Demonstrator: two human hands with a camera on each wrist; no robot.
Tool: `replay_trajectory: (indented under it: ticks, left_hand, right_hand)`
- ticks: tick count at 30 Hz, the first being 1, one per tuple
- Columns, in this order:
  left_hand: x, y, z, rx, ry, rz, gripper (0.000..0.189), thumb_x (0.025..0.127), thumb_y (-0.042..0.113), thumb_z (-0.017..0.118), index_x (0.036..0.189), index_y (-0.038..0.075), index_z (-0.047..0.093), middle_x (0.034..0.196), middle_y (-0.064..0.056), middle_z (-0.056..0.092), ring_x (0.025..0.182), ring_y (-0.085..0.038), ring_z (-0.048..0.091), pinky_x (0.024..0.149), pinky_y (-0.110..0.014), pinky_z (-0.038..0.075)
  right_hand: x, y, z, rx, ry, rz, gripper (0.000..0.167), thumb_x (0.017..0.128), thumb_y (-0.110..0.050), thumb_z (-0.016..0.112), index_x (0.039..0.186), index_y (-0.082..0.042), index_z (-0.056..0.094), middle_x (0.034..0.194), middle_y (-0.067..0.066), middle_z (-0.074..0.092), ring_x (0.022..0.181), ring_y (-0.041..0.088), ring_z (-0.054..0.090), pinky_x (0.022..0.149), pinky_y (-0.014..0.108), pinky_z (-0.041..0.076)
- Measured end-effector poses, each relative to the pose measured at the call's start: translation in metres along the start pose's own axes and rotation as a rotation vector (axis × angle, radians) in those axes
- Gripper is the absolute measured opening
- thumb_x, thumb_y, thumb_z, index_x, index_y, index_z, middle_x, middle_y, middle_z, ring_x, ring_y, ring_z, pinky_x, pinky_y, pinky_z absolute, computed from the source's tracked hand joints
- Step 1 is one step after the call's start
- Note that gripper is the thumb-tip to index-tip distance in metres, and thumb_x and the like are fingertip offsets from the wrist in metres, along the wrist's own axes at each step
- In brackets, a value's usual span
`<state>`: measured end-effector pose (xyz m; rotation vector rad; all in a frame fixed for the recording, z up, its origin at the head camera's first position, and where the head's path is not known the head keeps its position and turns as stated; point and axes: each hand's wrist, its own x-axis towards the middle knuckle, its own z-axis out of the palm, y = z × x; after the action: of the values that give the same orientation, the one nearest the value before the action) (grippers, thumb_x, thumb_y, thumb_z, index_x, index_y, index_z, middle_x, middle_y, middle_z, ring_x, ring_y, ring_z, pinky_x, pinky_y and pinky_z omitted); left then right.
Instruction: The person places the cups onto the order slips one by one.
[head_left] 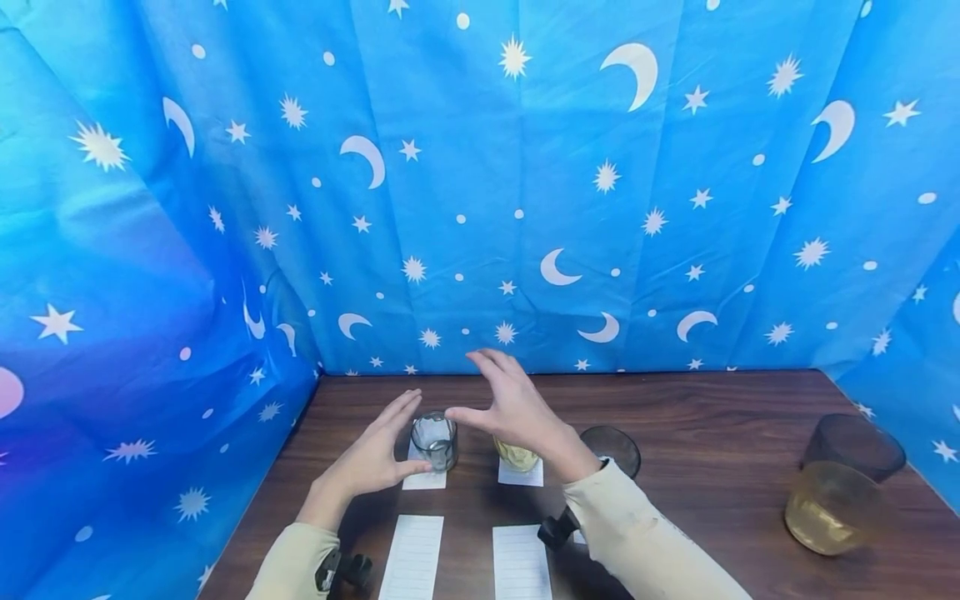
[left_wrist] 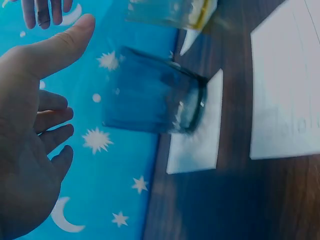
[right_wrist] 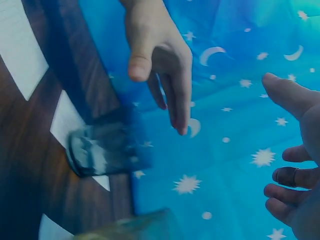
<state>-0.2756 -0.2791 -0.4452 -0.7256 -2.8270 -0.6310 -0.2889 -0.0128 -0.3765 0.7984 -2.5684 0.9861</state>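
Beside a glass [head_left: 435, 437], both hands' [head_left: 371, 457] [head_left: 516, 408] grip is empty; only head view shows far-right glasses [head_left: 821, 525].

A greyish transparent glass [head_left: 435, 446] is standing upright on white paper [head_left: 425, 482], between the left hand [head_left: 371, 457] and the right hand [head_left: 517, 407], touching neither. Beside it, a yellowish glass [head_left: 516, 458] is standing on another paper [head_left: 522, 478], partly hiding behind the right hand.

Cream sleeves [head_left: 645, 533], black wrist devices [head_left: 557, 532] and a thin dark ring [right_wrist: 295, 176] are worn
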Motion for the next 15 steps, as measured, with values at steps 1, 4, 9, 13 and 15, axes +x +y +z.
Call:
replay_trajectory:
  ticks: [1,4,9,13,15]
  left_hand:
    - [0.0,0.003,-0.002,0.0,-0.003,0.001,0.106,0.075,0.061,0.075,0.156,0.015,0.025,0.162,-0.004,0.024,0.148,-0.028,0.025,0.112,-0.052,0.036]
    - [-0.001,0.012,-0.005,-0.007,-0.011,0.013,0.107,0.075,0.071,0.067,0.156,0.016,0.024,0.162,-0.004,0.023,0.149,-0.027,0.022,0.113,-0.052,0.034]
    - [-0.005,0.025,-0.008,-0.008,0.001,0.048,0.106,0.075,0.06,0.075,0.156,0.016,0.024,0.162,-0.002,0.021,0.149,-0.026,0.021,0.115,-0.05,0.032]
    - [-0.009,0.036,-0.008,-0.018,0.024,0.078,0.103,0.076,0.057,0.077,0.156,0.018,0.025,0.162,0.001,0.022,0.149,-0.023,0.022,0.115,-0.047,0.032]
    - [-0.011,0.04,-0.006,-0.018,0.026,0.09,0.102,0.077,0.063,0.072,0.156,0.02,0.025,0.162,0.002,0.022,0.149,-0.022,0.023,0.115,-0.046,0.032]
  right_hand:
    - [-0.001,0.001,-0.005,-0.001,0.011,-0.002,0.088,0.076,-0.059,0.075,0.145,-0.011,0.046,0.147,0.014,0.044,0.137,0.033,0.041,0.11,0.053,0.039]
    - [-0.007,0.004,-0.017,-0.002,0.031,0.012,0.088,0.077,-0.06,0.074,0.145,-0.012,0.046,0.148,0.014,0.043,0.138,0.033,0.04,0.11,0.054,0.039]
    - [-0.018,0.011,-0.039,0.007,0.048,0.057,0.09,0.077,-0.062,0.073,0.148,-0.016,0.042,0.151,0.012,0.04,0.14,0.032,0.037,0.109,0.056,0.039]
    - [-0.027,0.018,-0.058,0.009,0.082,0.07,0.089,0.077,-0.059,0.074,0.147,-0.015,0.042,0.151,0.013,0.04,0.139,0.033,0.037,0.109,0.059,0.037]
    - [-0.031,0.022,-0.065,0.006,0.108,0.067,0.088,0.077,-0.056,0.076,0.147,-0.014,0.043,0.15,0.013,0.041,0.138,0.033,0.039,0.109,0.059,0.037]
